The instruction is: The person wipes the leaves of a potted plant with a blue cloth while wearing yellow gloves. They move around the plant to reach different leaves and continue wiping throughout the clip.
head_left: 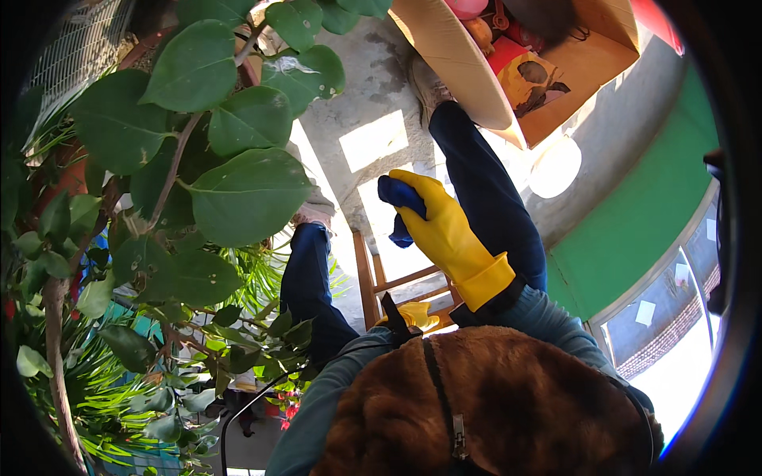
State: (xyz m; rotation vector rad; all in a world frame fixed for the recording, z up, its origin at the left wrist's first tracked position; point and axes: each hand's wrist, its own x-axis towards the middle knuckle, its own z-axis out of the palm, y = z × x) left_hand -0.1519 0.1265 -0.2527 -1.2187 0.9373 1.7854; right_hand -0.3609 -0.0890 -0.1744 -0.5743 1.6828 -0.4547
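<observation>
two hands show, one right hand [444, 230] and one left hand [417, 314], in two yellow gloves [486, 282]. there is one blue bundle [403, 197], one cardboard box [452, 55], one wooden frame [365, 278] and one black cable [274, 384]. two dark blue trouser legs [484, 178], two shoes [429, 83] and two sleeves [552, 321] appear, with one brown furry garment [524, 389] and one zip pull [459, 436]. three pale paper pieces [644, 313] can be counted. the green leaves [246, 198] are too many to count, and the box's contents [528, 75] overlap.

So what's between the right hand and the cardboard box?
In the head view, the right leg, in dark blue trousers, crosses between the yellow-gloved right hand and the cardboard box.
</observation>
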